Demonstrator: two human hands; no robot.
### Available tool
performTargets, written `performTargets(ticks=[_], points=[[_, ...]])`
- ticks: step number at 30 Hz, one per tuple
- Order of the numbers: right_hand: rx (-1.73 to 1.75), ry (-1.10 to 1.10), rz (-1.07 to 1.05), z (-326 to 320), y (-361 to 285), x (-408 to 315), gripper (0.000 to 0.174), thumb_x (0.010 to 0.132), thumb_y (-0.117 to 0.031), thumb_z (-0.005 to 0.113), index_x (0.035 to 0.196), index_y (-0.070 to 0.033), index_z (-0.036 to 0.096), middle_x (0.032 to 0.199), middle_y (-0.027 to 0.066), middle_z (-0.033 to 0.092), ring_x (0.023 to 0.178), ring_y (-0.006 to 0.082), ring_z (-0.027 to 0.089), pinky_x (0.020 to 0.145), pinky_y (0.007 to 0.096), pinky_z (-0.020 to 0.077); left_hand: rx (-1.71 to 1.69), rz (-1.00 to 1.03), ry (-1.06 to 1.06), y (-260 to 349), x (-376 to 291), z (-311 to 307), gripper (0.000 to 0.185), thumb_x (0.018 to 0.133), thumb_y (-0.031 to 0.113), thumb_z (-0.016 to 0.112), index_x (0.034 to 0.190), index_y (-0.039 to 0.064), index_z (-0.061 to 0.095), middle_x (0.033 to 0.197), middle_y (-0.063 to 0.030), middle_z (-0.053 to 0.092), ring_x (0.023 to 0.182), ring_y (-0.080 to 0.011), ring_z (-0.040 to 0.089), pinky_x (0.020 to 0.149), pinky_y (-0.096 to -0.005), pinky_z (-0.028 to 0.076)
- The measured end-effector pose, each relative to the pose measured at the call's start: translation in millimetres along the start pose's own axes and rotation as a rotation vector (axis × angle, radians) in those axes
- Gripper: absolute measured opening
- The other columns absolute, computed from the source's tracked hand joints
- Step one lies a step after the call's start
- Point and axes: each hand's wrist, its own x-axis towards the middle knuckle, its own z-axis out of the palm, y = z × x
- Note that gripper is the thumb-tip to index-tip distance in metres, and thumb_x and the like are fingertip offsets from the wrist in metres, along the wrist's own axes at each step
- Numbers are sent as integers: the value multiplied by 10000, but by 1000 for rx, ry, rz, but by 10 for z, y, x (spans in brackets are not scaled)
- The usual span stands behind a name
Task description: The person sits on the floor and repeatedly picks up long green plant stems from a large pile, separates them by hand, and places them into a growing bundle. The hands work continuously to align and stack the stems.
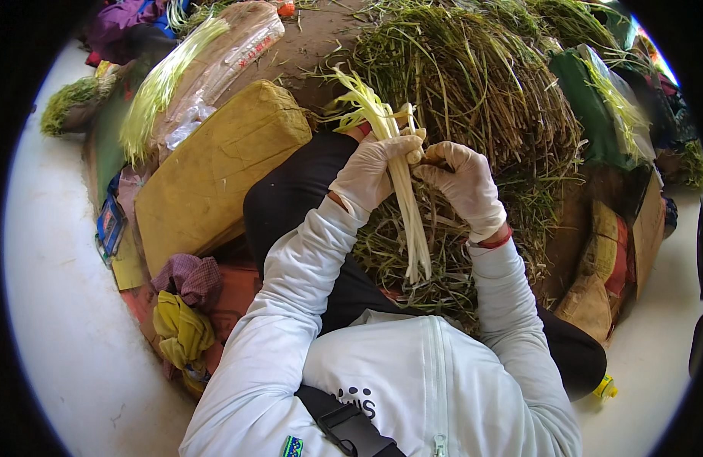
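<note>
My left hand (pixel 374 168), in a thin pale glove, grips a bunch of pale stalks with yellow-green leaves (pixel 407 211); the leaves point away from me and the white ends hang towards my lap. Close by on the right, my gloved right hand (pixel 460 185) has its thumb and forefinger pinched together beside the bunch. Whether something thin is between those fingertips, I cannot tell. Under both hands lies a heap of loose leaves and peelings (pixel 443 251). Beyond them is a large pile of unpeeled stalks (pixel 471 85) with green leaves and brown lower ends.
A yellow wrapped block (pixel 220 171) stands by my left knee. Behind it, pale stalks (pixel 168 85) lie on plastic sacking (pixel 237 51). Crumpled cloths (pixel 183 325) are at the left. On the right are a green-covered block (pixel 583 114), cardboard (pixel 648 228) and a yellow-capped bottle (pixel 605 388).
</note>
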Motion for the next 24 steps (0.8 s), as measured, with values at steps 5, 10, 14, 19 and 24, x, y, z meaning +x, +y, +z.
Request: performTargets(ticks=[5, 10, 14, 19, 24], points=[[-118, 95, -153, 50, -7, -6, 148, 802, -8, 706, 941, 9, 657, 792, 100, 663, 676, 162, 624, 646, 270, 510, -77, -52, -72, 32, -15, -97, 266, 843, 64, 690, 1078, 43, 566, 907, -22, 638, 705, -105, 621, 644, -223, 523], [-107, 210, -230, 60, 34, -96, 105, 828, 25, 661, 928, -5, 649, 785, 89, 659, 645, 155, 619, 595, 261, 503, -163, -32, -36, 2, 25, -100, 289, 846, 64, 686, 1098, 42, 547, 879, -17, 615, 670, -94, 611, 626, -247, 527], [-180, 261, -256, -70, 138, -155, 75, 841, 1, 663, 888, -35, 616, 737, 65, 630, 613, 134, 574, 582, 243, 483, -119, 32, -21, 145, 28, -155, 328, 847, 62, 686, 1137, 46, 532, 849, -11, 614, 655, -83, 600, 622, -247, 515], [-429, 247, -138, -436, 674, -333, 71, 838, -33, 661, 871, -38, 599, 733, 105, 612, 616, 223, 579, 580, 286, 479, 7, 175, 47, 241, 25, -157, 350, 829, 48, 705, 1138, 39, 542, 863, -22, 625, 657, -84, 602, 593, -236, 507], [-935, 69, 176, -602, 1393, -642, 139, 790, -99, 698, 843, -46, 581, 764, 164, 617, 700, 365, 607, 606, 391, 499, 77, 320, 40, 461, -53, -102, 358, 834, 125, 702, 1147, 30, 556, 897, -41, 616, 659, -79, 578, 600, -235, 520]])
